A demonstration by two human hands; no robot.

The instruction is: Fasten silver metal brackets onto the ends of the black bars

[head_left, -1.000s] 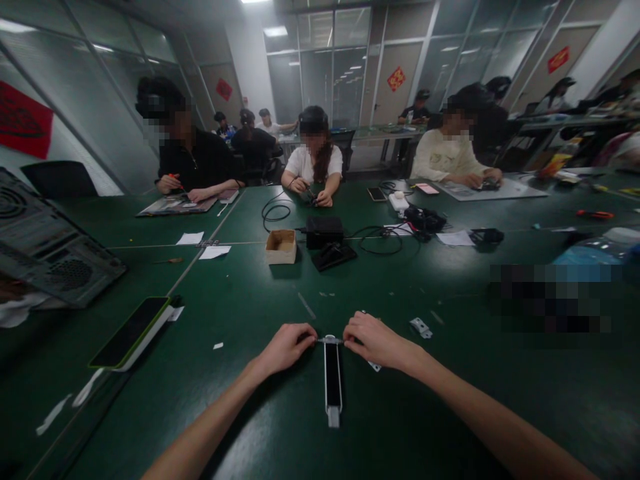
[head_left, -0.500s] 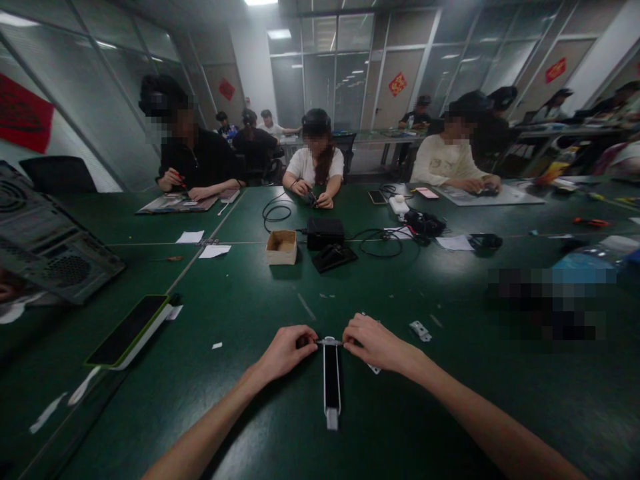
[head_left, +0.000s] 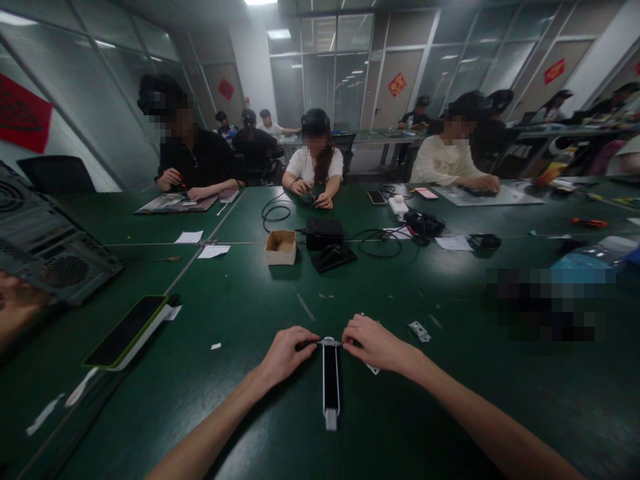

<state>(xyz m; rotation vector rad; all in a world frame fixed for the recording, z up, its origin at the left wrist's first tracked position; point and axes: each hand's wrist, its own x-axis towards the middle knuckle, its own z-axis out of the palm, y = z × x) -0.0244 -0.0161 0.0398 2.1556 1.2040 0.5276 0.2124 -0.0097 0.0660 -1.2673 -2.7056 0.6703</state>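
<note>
A long device with a black face and a white rim (head_left: 331,380) lies on the green table, its pale end toward me. Across its far end runs a thin grey rod-like piece (head_left: 329,343). My left hand (head_left: 289,353) pinches the left end of this piece between thumb and fingers. On the other side, my right hand (head_left: 373,341) has its fingertips closed on the right end. A small metal plate (head_left: 373,369) shows partly from beneath my right hand. Farther right is a loose metal bracket (head_left: 419,331).
A phone-like device with a green edge (head_left: 127,331) lies left, near a computer case (head_left: 55,240). Ahead are a small open box (head_left: 281,247), a black box (head_left: 324,233) and cables. A bottle (head_left: 595,257) is at right. People sit across the table.
At the far left, another person's hand and forearm have come further into view beside the computer case. My own hands hold almost the same pose.
</note>
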